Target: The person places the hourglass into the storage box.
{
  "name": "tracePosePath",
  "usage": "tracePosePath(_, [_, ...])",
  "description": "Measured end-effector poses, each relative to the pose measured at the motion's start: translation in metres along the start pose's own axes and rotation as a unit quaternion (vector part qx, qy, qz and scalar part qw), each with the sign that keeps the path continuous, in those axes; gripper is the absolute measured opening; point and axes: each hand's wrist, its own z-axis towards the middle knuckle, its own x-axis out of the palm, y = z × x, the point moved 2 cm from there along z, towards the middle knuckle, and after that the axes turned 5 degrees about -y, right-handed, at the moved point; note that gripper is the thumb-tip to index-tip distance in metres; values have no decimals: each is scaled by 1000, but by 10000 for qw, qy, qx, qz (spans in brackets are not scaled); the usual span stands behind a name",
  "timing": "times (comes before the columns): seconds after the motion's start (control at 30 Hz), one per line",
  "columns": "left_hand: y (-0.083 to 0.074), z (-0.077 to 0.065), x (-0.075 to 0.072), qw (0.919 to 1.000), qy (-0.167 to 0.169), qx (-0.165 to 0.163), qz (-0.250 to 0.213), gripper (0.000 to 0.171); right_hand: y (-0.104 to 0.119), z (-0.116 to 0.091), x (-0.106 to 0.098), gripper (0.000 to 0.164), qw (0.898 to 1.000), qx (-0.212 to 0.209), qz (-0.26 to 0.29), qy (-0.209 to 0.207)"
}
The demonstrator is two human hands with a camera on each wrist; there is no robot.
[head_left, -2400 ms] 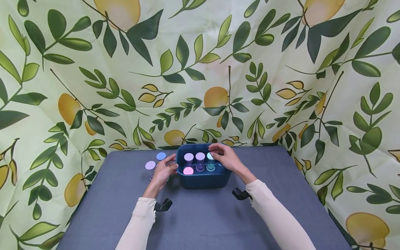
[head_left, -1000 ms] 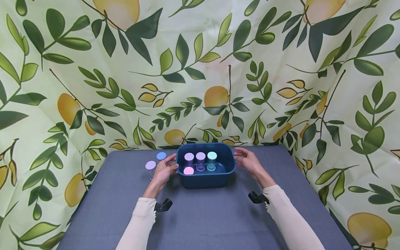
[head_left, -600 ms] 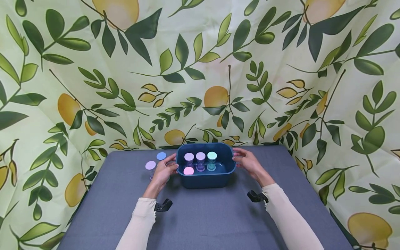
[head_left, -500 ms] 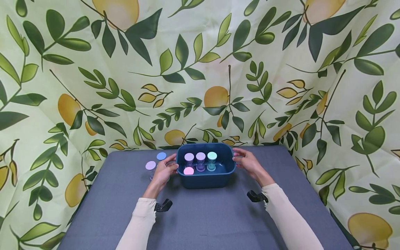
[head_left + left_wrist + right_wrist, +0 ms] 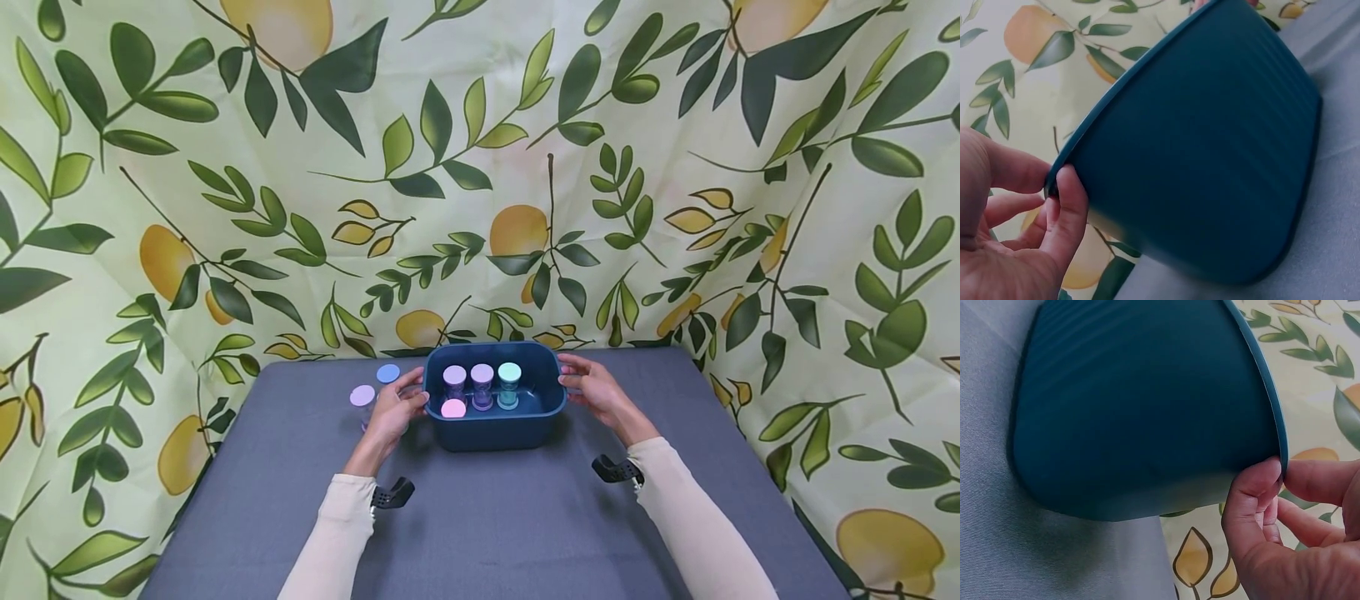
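A dark blue plastic bin (image 5: 491, 433) stands on the table in the head view. Inside it are two lilac-capped sand timers (image 5: 482, 388), a teal-capped sand timer (image 5: 509, 387) and a pink-capped one (image 5: 453, 408), of which little but the cap shows. My left hand (image 5: 388, 419) pinches the bin's left rim, thumb and fingertips on either side of the edge in the left wrist view. At the opposite end my right hand (image 5: 602, 395) pinches the right rim, as the right wrist view also shows.
Left of the bin, partly behind my left hand, stand a blue-capped sand timer (image 5: 387, 374) and a lilac-capped one (image 5: 363, 397). A grey cloth covers the table (image 5: 480, 525). A leaf-and-fruit patterned curtain (image 5: 450, 275) hangs along the back and sides.
My right hand has left the teal-capped sand timer inside the bin, moved right and taken hold of the right rim. My left hand has stayed at the left rim.
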Motion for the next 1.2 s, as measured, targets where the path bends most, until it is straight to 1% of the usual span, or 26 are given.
tracePosePath(0.1, [-2,-2,0,9996,-56,140,240,52,0,-1,0,53,10000,27,85,5])
tracePosePath(0.2, [-6,-7,-1,9980,-187,373,479,52,1,-1,0,52,9999,19,145,17])
tracePosePath(0.23, [-11,-10,-1,9971,-214,479,550,52,1,-1,0,52,9999,22,141,11])
tracePosePath(0.33, [-16,-15,-2,9922,-430,835,817,52,1,0,0,52,9999,16,127,-27])
tracePosePath(0.43, [-22,-20,-5,9852,-653,1103,1136,50,1,1,0,52,9999,34,81,-92])
tracePosePath(0.47, [-21,-20,-6,9826,-754,1170,1230,49,1,1,1,52,9999,36,81,-101])
tracePosePath(0.5, [-23,-22,-7,9805,-813,1241,1289,49,1,1,1,52,9999,40,77,-116])
tracePosePath(0.63, [-33,-30,-14,9721,-991,1601,1397,47,1,1,1,52,9999,37,74,-144])
tracePosePath(0.83, [-44,-39,-28,9658,-1098,2035,1173,45,0,0,2,52,9998,47,79,-163])
tracePosePath(0.9, [-45,-40,-34,9647,-1097,2120,1113,45,0,0,2,52,9998,59,93,-179])
tracePosePath(1.0, [-44,-43,-44,9606,-1155,2219,1209,47,0,0,2,52,9998,49,30,-183])
tracePosePath(1.1, [-42,-45,-54,9577,-1248,2212,1353,49,-1,0,3,52,9999,6,11,-154])
tracePosePath(1.2, [-38,-46,-66,9569,-1303,2168,1430,51,-1,0,3,52,9999,-27,0,-135])
